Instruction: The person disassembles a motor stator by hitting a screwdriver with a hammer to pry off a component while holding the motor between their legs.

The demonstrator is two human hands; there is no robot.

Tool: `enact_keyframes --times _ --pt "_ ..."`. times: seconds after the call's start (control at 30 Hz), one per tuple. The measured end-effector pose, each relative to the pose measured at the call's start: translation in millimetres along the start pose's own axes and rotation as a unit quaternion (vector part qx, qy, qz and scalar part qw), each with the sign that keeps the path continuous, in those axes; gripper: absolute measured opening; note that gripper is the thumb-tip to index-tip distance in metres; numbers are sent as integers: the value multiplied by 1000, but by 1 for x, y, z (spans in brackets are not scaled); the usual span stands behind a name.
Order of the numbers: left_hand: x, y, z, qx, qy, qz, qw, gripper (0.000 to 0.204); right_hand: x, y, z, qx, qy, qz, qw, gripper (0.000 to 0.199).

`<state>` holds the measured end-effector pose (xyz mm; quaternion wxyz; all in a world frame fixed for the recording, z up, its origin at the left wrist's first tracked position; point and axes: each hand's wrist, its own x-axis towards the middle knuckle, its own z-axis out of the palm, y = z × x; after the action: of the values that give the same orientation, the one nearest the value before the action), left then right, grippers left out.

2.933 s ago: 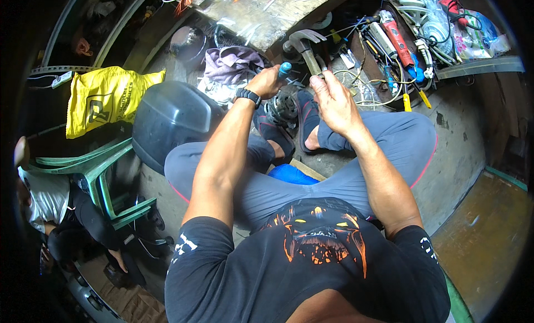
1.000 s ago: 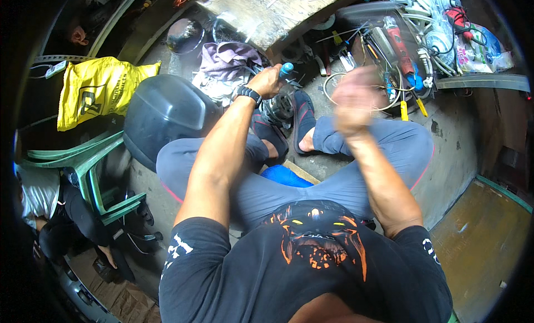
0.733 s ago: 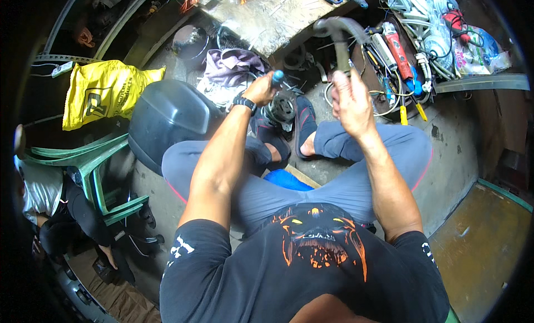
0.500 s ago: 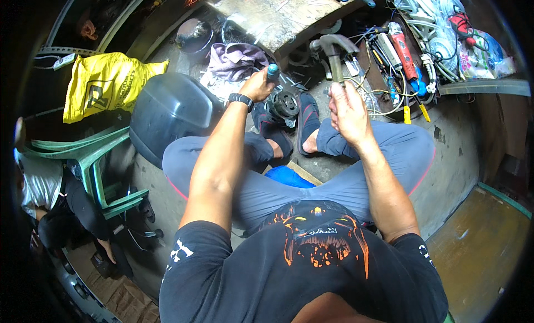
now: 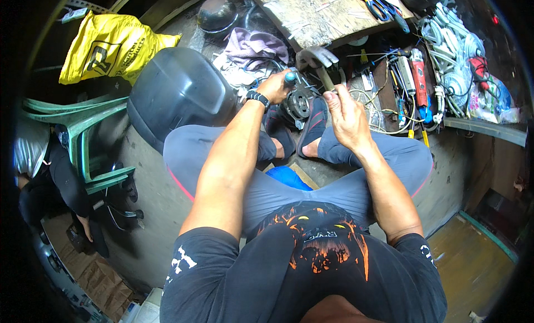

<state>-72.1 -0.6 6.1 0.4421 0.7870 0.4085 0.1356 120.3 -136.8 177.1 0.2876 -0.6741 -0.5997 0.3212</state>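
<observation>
My right hand (image 5: 346, 114) grips the handle of a claw hammer (image 5: 317, 60), its grey steel head raised just above a small round motor part (image 5: 300, 103) on the floor between my feet. My left hand (image 5: 276, 87) is closed on a blue-handled tool (image 5: 290, 76), its tip set against that motor part. A dark wristwatch (image 5: 258, 97) sits on my left wrist. I sit with knees apart in grey trousers, dark sandals on both feet.
A large dark grey engine cover (image 5: 177, 95) lies to the left, with a yellow bag (image 5: 111, 45) and green plastic chair (image 5: 83, 139) beyond. A wooden board (image 5: 317, 14) holds blue scissors (image 5: 381, 6). Tools, wires and cables (image 5: 411, 84) crowd the right. Another person (image 5: 50, 178) sits far left.
My right hand swung the hammer up and back down toward the motor part. My left hand has kept the blue-handled tool on the part throughout.
</observation>
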Motion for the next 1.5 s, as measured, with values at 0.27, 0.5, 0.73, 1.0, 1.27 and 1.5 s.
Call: enact_keyframes --times 0.27,0.5,0.73,1.0,1.27,1.5 --pt "4 -39 12 -75 24 -19 997 22 54 -41 -21 -22 -29 -54 998 33" --pt "-6 -15 -9 -54 48 -13 997 25 49 -91 -35 218 28 -66 973 33" --pt "-1 0 -9 2 24 -29 999 30 50 -25 15 -115 -94 -28 988 31" --pt "-7 -34 -5 -43 64 -17 997 29 65 -108 -39 83 -39 -102 991 33" --pt "-15 -26 7 -59 56 -11 997 35 59 16 22 -198 -198 83 956 37" --pt "-5 -22 -24 -82 121 -120 982 43 62 -44 -23 275 -47 69 958 26"
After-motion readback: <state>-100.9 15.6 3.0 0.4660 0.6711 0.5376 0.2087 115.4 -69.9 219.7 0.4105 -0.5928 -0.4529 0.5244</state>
